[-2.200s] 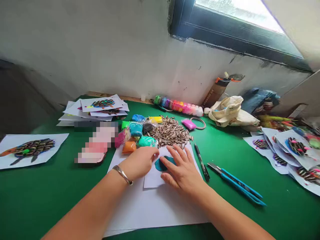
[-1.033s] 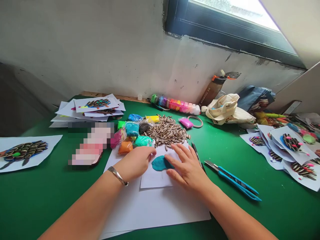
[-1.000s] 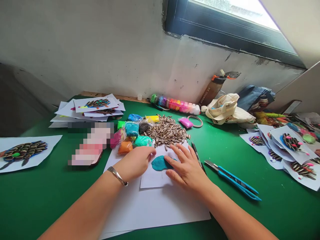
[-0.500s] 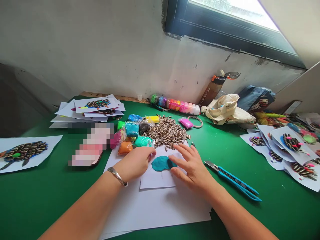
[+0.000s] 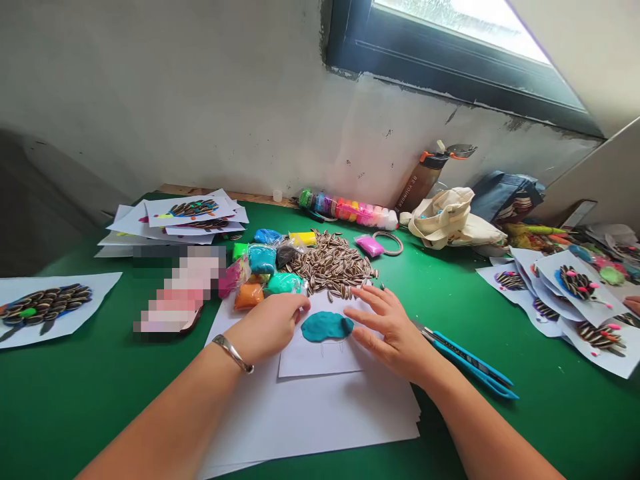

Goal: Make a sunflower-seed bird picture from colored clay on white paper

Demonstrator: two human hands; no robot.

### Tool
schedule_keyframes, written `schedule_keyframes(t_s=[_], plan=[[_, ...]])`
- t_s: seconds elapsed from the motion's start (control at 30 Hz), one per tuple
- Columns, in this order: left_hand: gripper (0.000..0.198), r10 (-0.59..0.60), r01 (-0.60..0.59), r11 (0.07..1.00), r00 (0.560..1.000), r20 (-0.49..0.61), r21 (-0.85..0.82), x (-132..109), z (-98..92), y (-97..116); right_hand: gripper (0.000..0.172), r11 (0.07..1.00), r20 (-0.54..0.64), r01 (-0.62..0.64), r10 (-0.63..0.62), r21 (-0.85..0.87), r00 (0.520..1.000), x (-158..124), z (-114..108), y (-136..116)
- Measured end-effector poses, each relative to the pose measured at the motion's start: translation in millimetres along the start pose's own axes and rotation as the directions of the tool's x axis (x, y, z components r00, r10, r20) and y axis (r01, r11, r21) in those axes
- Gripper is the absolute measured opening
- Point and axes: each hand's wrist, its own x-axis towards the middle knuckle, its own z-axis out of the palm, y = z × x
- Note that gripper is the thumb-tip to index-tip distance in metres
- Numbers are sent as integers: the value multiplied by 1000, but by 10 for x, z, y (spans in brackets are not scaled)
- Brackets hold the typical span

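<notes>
A flattened teal clay patch (image 5: pixel 327 327) lies on a small white card (image 5: pixel 320 357), which sits on a stack of white paper sheets (image 5: pixel 305 417). My left hand (image 5: pixel 267 327) rests on the card's left edge, its fingertips just left of the clay. My right hand (image 5: pixel 393 330) hovers at the clay's right end, fingers spread and apart from it, holding nothing. Behind the card is a heap of striped sunflower seeds (image 5: pixel 330 265), and bagged coloured clay (image 5: pixel 263 273) lies to its left.
A blue-handled craft knife (image 5: pixel 465 363) lies right of my right hand. Finished seed-and-clay pictures on paper (image 5: pixel 575 293) sit at the right, and more (image 5: pixel 190 213) at the back left. A row of clay tubs (image 5: pixel 347 212) and a cloth bag (image 5: pixel 455 220) line the wall.
My right hand has lifted off the teal clay and moved right, leaving the whole patch visible. My left hand has barely moved. The dark pen is now mostly hidden behind my right hand.
</notes>
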Motion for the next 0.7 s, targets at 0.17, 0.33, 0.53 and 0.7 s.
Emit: schedule_keyframes(t_s=[0.17,0.33,0.53,0.7], plan=[[29,-4,4,1000,1000,2,10,12,6,-4,33,997,29,45,-44,-58,999,20,7,-47],[29,1,-1,1000,1000,4,16,13,9,-17,33,997,5,41,-41,-63,999,19,-5,-14],[29,11,-11,1000,1000,-8,9,15,17,-24,33,997,2,53,-53,-51,999,-12,-55,26],[29,14,-14,1000,1000,-8,4,20,17,-26,31,997,54,50,-48,-52,997,15,-50,0]])
